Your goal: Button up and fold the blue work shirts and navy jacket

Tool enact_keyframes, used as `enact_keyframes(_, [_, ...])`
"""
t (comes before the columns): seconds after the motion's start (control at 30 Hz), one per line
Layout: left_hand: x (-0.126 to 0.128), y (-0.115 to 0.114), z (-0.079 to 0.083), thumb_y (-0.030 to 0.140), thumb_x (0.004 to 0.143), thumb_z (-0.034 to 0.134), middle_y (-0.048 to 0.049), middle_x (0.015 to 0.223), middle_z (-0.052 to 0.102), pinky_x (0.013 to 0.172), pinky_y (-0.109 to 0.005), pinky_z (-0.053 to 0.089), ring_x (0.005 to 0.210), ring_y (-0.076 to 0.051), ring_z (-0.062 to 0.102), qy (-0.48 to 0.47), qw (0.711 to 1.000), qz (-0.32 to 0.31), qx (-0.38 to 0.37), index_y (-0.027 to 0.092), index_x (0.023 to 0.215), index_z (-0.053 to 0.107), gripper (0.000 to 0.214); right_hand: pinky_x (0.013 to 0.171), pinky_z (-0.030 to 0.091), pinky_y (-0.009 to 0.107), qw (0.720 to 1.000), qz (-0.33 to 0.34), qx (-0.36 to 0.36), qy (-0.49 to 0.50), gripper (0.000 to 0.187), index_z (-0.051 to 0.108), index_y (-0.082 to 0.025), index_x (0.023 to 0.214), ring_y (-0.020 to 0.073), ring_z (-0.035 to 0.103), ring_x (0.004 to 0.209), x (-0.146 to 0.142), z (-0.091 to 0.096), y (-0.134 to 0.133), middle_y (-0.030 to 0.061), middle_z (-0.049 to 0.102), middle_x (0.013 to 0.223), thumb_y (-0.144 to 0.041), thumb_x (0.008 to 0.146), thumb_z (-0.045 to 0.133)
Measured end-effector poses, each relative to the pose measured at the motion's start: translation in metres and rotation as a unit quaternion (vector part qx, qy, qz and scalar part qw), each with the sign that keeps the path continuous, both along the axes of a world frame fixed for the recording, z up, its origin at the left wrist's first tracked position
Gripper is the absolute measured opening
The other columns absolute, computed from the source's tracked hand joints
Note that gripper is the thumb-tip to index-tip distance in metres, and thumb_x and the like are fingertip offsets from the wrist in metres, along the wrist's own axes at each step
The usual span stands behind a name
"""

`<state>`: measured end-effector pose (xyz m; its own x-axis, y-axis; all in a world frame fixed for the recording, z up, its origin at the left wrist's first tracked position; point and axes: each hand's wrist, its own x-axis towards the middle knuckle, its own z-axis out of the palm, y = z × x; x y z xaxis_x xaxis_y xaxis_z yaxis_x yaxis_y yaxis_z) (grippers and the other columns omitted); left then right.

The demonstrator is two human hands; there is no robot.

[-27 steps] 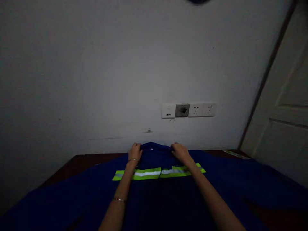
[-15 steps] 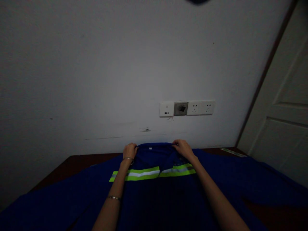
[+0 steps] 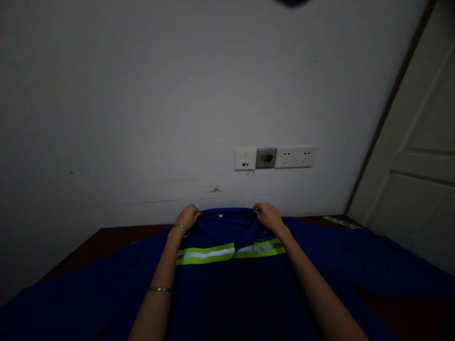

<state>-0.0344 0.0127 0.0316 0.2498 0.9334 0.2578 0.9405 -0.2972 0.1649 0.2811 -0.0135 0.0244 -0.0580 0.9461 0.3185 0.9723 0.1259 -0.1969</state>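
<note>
Two hands, the left hand point(image 3: 186, 218) and the right hand point(image 3: 268, 217), pinch opposite ends of the thin, curved collar point(image 3: 229, 210) of a blue cloth jacket point(image 3: 227, 286) at the dark reddish desk's point(image 3: 112, 239) far edge. The jacket's long sleeves spread toward the side edges; straight lime-and-silver bands point(image 3: 206, 254) cross its chest. Its weave looks smooth, though dimness makes that uncertain.

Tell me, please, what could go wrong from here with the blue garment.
The left hand and right hand pinch the collar near its two ends, so one end might slip free.

The collar is close to the scuffed wall and could brush against it and pick up dirt.

The bracelet at the left wrist lies close to the fabric and may snag it.
</note>
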Motion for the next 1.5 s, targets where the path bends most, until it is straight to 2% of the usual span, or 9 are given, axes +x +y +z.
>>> enact_keyframes(0.2, [0.008, -0.004, 0.002, 0.045, 0.086, 0.035, -0.0084, 0.097, 0.063, 0.076, -0.028, 0.041, 0.093, -0.021, 0.057, 0.004, 0.997, 0.074, 0.002, 0.022, 0.093, 0.065, 0.039, 0.071, 0.041, 0.028, 0.999, -0.039, 0.028, -0.022, 0.030, 0.062, -0.021, 0.104, 0.0218, 0.060, 0.088, -0.009, 0.003, -0.001, 0.0104, 0.066, 0.095, -0.030, 0.084, 0.041])
enact_keyframes(0.3, [0.015, -0.004, -0.004, 0.050, 0.081, 0.042, -0.0095, 0.105, 0.062, 0.078, -0.030, 0.042, 0.099, -0.024, 0.056, 0.001, 0.993, 0.117, -0.006, 0.023, 0.109, 0.057, 0.042, 0.072, 0.041, 0.027, 0.998, -0.054, 0.039, -0.011, 0.030, 0.062, -0.020, 0.104, 0.0212, 0.060, 0.089, -0.014, 0.001, 0.000, 0.0106, 0.066, 0.094, -0.029, 0.084, 0.040])
enact_keyframes(0.43, [0.019, -0.001, -0.014, 0.038, 0.073, 0.056, -0.0122, 0.111, 0.059, 0.076, -0.030, 0.044, 0.100, -0.025, 0.056, 0.003, 0.989, 0.133, -0.061, 0.019, 0.117, 0.048, 0.049, 0.074, 0.042, 0.027, 0.997, -0.055, 0.056, 0.019, 0.030, 0.064, -0.018, 0.101, 0.0206, 0.061, 0.088, -0.018, -0.008, 0.007, 0.0113, 0.067, 0.091, -0.026, 0.083, 0.041])
enact_keyframes(0.6, [0.016, 0.008, -0.018, 0.017, 0.072, 0.053, -0.0122, 0.114, 0.057, 0.080, -0.023, 0.041, 0.104, -0.019, 0.054, -0.066, 0.989, 0.101, -0.086, 0.014, 0.120, 0.044, 0.049, 0.078, 0.044, 0.026, 0.992, -0.015, 0.062, 0.107, 0.026, 0.065, -0.014, 0.095, 0.0198, 0.062, 0.088, -0.018, -0.019, 0.018, 0.0113, 0.068, 0.090, -0.020, 0.079, 0.044])
enact_keyframes(0.77, [0.015, 0.012, -0.013, 0.018, 0.073, 0.052, -0.0114, 0.109, 0.059, 0.078, -0.021, 0.041, 0.100, -0.017, 0.056, -0.135, 0.984, 0.087, -0.075, 0.012, 0.125, 0.040, 0.053, 0.056, 0.052, 0.023, 0.927, 0.009, -0.028, 0.373, 0.032, 0.056, -0.012, 0.107, 0.0139, 0.065, 0.063, -0.022, -0.029, 0.028, 0.0100, 0.067, 0.091, -0.018, 0.079, 0.043])
enact_keyframes(0.87, [0.019, 0.006, -0.011, 0.019, 0.073, 0.052, -0.0121, 0.110, 0.059, 0.079, -0.024, 0.041, 0.101, -0.019, 0.055, -0.096, 0.988, 0.098, -0.076, 0.015, 0.120, 0.043, 0.048, 0.055, 0.054, 0.023, 0.892, 0.013, -0.032, 0.451, 0.033, 0.054, -0.010, 0.109, 0.0137, 0.065, 0.067, -0.025, -0.036, 0.033, 0.0110, 0.064, 0.096, -0.017, 0.078, 0.044])
enact_keyframes(1.13, [0.034, 0.000, -0.021, 0.034, 0.076, 0.048, -0.0183, 0.105, 0.060, 0.074, -0.031, 0.044, 0.097, -0.027, 0.058, -0.058, 0.981, 0.152, -0.103, 0.011, 0.108, 0.047, 0.040, 0.083, 0.043, 0.028, 0.976, 0.079, 0.075, 0.190, 0.027, 0.064, -0.013, 0.094, 0.0161, 0.058, 0.088, -0.034, -0.016, 0.018, 0.0091, 0.063, 0.100, -0.011, 0.071, 0.049])
enact_keyframes(1.3, [0.030, 0.016, -0.038, 0.028, 0.076, 0.048, -0.0145, 0.096, 0.064, 0.067, -0.023, 0.043, 0.081, -0.018, 0.063, -0.184, 0.966, 0.144, -0.114, 0.009, 0.116, 0.045, 0.045, 0.069, 0.043, 0.023, 0.975, 0.172, -0.056, 0.129, 0.025, 0.067, -0.019, 0.093, 0.0167, 0.061, 0.079, -0.070, -0.006, -0.008, 0.0041, 0.068, 0.084, -0.030, 0.075, 0.053])
enact_keyframes(1.5, [0.027, 0.022, -0.045, 0.023, 0.077, 0.046, -0.0059, 0.064, 0.066, 0.055, -0.020, 0.041, 0.060, -0.014, 0.061, -0.267, 0.940, 0.150, -0.148, 0.007, 0.125, 0.038, 0.051, 0.073, 0.043, 0.023, 0.956, 0.255, -0.099, 0.109, 0.037, 0.063, -0.015, 0.103, 0.0192, 0.062, 0.085, -0.097, -0.032, -0.019, 0.0060, 0.069, 0.086, -0.038, 0.075, 0.057])
